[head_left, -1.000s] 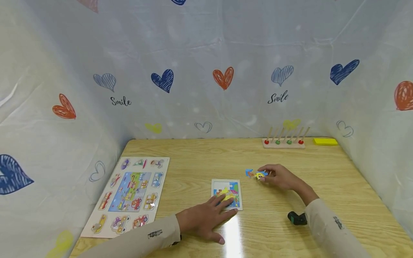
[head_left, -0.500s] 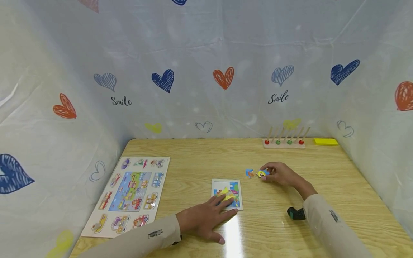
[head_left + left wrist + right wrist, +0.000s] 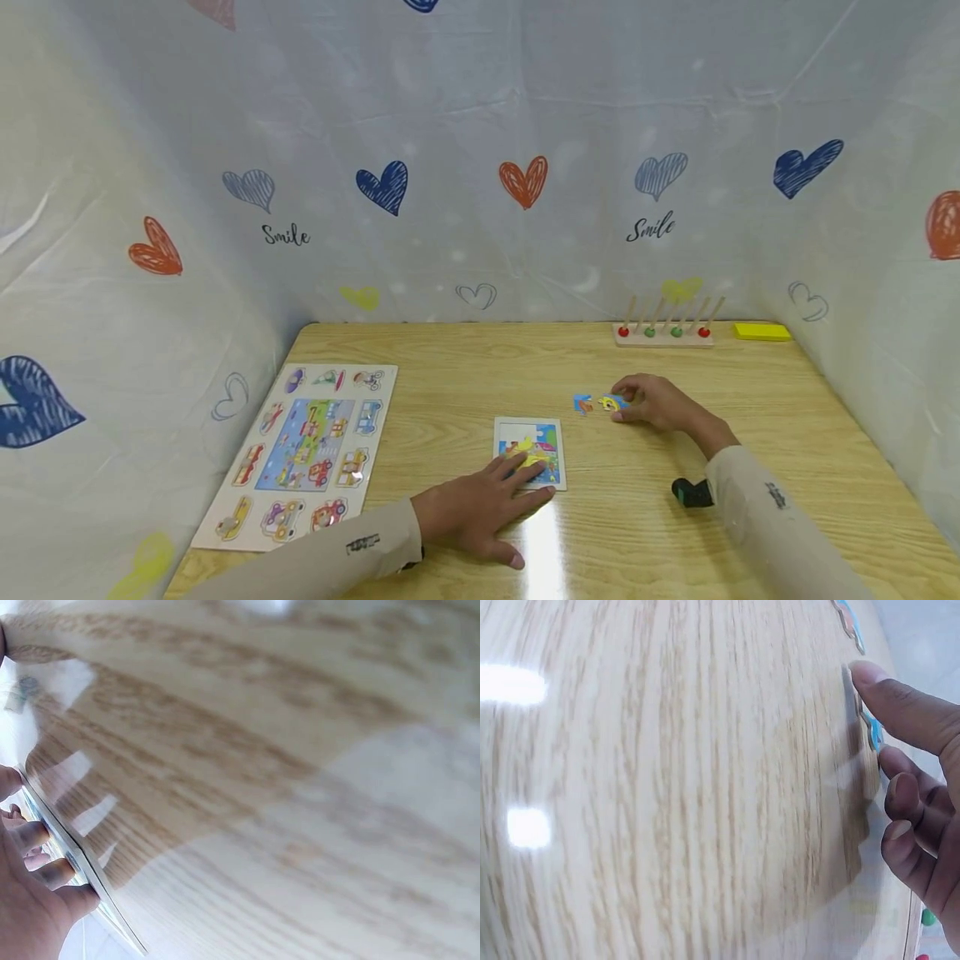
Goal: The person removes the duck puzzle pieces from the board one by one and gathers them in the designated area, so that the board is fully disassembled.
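Observation:
My left hand (image 3: 483,515) rests with spread fingers on a small square jigsaw puzzle tray (image 3: 516,432). Part of its colourful picture lies under the fingertips, and a white bare patch shows at its upper left. To the right, my right hand (image 3: 660,404) pinches a blue and yellow puzzle piece (image 3: 611,402) by its right side, at the tabletop. In the right wrist view, thumb and index finger stand at either side of this piece (image 3: 873,732), seen nearly edge-on. A second puzzle piece (image 3: 582,404), blue and orange, lies just left of it, slightly apart.
A large vehicle puzzle board (image 3: 255,525) lies on the left of the wooden table (image 3: 450,358). At the back right stand a peg rack (image 3: 663,340) with red and green beads and a yellow block (image 3: 761,332). A heart-printed sheet (image 3: 427,250) hangs behind.
The pinched piece has shifted slightly right, opening a small gap from the second piece. My right fingers have moved from over it to its right side. The left hand has stayed put.

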### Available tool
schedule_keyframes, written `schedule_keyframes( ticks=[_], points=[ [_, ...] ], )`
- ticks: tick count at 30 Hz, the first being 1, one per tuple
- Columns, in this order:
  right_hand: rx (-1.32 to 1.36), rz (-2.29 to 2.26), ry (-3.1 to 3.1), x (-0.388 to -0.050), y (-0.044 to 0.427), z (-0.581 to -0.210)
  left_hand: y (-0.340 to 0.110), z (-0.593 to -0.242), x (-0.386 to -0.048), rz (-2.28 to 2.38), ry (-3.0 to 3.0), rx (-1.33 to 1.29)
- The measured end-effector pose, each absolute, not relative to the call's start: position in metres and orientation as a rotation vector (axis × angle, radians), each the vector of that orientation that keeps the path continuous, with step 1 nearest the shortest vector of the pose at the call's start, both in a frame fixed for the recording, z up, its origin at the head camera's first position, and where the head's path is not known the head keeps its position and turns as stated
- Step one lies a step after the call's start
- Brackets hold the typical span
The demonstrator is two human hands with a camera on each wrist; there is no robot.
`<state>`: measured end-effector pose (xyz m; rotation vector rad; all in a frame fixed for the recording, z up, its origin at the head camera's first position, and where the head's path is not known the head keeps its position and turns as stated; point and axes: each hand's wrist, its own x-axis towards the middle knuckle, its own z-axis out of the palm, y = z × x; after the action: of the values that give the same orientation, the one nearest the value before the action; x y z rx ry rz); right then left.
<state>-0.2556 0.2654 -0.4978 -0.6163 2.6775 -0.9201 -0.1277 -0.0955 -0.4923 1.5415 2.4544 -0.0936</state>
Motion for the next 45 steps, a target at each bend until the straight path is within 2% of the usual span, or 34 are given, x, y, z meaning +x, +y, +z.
schedule_keyframes(
  ticks=[45],
  points=[
    [-0.649, -1.030, 2.639, -0.2504, 0.2637, -0.4910, -0.0937, -0.4928, -0.1288, -0.124, 2.447, 1.488]
  ],
)
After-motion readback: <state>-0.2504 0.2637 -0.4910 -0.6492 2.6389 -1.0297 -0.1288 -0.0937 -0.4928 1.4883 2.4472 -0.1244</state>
